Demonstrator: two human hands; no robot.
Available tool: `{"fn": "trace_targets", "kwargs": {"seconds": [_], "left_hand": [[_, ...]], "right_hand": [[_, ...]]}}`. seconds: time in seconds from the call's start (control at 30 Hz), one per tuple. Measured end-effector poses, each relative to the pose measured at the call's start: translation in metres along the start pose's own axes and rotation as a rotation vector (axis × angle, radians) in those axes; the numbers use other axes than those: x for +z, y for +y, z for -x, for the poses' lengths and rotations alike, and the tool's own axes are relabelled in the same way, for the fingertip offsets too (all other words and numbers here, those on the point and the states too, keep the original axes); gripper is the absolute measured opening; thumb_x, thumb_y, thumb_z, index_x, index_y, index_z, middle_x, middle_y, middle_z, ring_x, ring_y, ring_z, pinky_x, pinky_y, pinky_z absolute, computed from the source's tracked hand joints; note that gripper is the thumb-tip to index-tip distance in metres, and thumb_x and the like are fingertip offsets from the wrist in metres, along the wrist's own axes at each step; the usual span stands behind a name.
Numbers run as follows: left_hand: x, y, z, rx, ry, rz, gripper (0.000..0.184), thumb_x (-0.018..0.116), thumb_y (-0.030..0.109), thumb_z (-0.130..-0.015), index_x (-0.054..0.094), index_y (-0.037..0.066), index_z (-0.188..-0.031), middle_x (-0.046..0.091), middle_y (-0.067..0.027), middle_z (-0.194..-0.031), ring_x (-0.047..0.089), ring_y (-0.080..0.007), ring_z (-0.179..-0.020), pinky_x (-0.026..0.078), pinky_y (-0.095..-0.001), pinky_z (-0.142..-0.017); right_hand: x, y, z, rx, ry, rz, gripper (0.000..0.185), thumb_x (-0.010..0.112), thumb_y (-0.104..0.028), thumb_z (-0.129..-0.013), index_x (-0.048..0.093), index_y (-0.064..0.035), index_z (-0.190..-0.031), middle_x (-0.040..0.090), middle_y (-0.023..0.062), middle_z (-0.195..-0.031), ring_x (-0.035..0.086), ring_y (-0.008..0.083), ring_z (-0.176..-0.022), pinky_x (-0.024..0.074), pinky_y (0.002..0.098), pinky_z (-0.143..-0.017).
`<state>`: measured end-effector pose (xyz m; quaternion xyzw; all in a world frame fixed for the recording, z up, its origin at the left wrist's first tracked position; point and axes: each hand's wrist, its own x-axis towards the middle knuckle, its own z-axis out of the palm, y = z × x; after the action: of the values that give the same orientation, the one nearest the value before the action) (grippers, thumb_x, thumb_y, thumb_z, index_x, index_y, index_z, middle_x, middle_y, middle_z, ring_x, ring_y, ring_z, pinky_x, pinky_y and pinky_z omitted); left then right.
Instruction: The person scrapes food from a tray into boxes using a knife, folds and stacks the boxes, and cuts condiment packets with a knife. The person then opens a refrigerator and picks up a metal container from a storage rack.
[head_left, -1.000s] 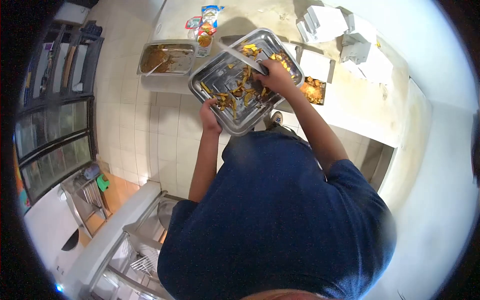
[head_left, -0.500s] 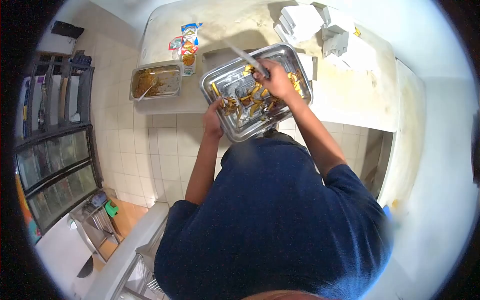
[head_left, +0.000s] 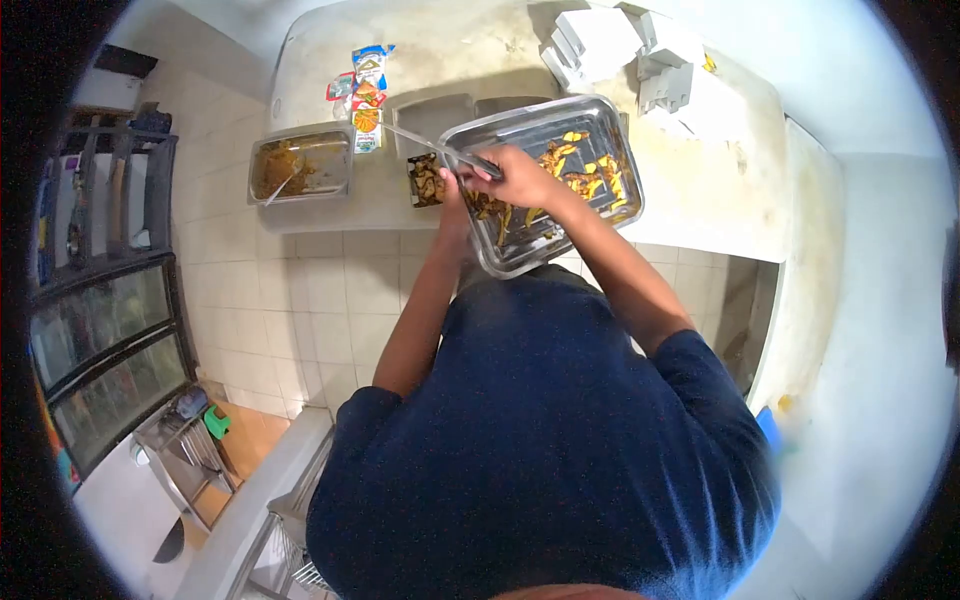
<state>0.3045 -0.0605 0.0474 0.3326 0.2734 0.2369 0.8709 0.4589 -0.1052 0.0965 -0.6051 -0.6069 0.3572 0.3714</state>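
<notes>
In front of the dark blue shirt (head_left: 540, 400), a deep metal tray (head_left: 520, 125) juts over the near edge of the table (head_left: 720, 200); whether its underside touches there cannot be told. The left hand (head_left: 455, 207) grips its left rim, thumb upward, the other fingers mostly hidden. The right hand (head_left: 522, 180) is closed round the dark handle of a long-bladed tool (head_left: 425, 143), whose blade points left past the rim. Inside lie yellow-brown food strips (head_left: 600, 180), probably soft, oily and easily broken. The tray looks stiff and only moderately heavy, but wide enough to tip from one side; smooth metal could slip if greasy, so the flared rim, held mid-side or at opposite edges, seems the surest hold. Just left of it sits an open box (head_left: 425, 180) of dark food. Farther left is a second pan (head_left: 335, 168) with a spoon (head_left: 286, 186) in it, printed packets (head_left: 369, 90) beside it, and toward the far edge, white cartons (head_left: 605, 38).
</notes>
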Motion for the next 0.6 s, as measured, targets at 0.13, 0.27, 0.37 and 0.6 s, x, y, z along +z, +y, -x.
{"fn": "trace_targets", "kwargs": {"seconds": [0.13,0.27,0.37,0.6], "left_hand": [[0.029,0.023,0.018,-0.121,-0.065,0.189,0.087,0.020,0.077,-0.091,0.045,0.007,-0.137,0.059,-0.0134,-0.125,0.060,-0.0260,-0.112,0.051,-0.0431,-0.096],[0.026,0.042,0.027,0.044,0.161,0.092,0.088,0.020,0.075,-0.093,0.033,0.006,-0.147,0.050,-0.0139,-0.139,0.054,-0.0278,-0.123,0.048,-0.0433,-0.101],[-0.014,0.032,0.015,0.087,0.102,0.177,0.084,0.020,0.071,-0.095,0.032,0.007,-0.148,0.048,-0.0142,-0.141,0.052,-0.0280,-0.126,0.046,-0.0417,-0.104],[-0.007,0.061,0.007,0.068,0.053,0.156,0.081,0.014,0.066,-0.098,0.030,0.004,-0.148,0.047,-0.0166,-0.142,0.052,-0.0302,-0.125,0.046,-0.0440,-0.105]], "right_hand": [[-0.037,-0.023,0.057,0.040,0.098,-0.014,0.031,0.080,-0.026,-0.079,0.063,-0.0012,-0.088,0.063,0.0146,-0.078,0.060,0.0254,-0.071,0.0477,0.0369,-0.066],[-0.089,-0.023,0.104,0.357,0.364,0.200,0.045,0.084,-0.035,-0.074,0.063,0.0010,-0.092,0.062,0.0108,-0.073,0.059,0.0208,-0.067,0.0470,0.0345,-0.063],[-0.119,-0.020,0.120,0.559,0.337,0.407,0.051,0.066,-0.051,-0.084,0.061,-0.0011,-0.092,0.061,0.0128,-0.068,0.059,0.0259,-0.064,0.0464,0.0388,-0.063],[-0.146,0.010,0.121,0.461,0.414,0.565,0.034,0.056,-0.041,-0.093,0.056,-0.0072,-0.098,0.064,0.0179,-0.075,0.062,0.0395,-0.071,0.0474,0.0462,-0.062]]}}
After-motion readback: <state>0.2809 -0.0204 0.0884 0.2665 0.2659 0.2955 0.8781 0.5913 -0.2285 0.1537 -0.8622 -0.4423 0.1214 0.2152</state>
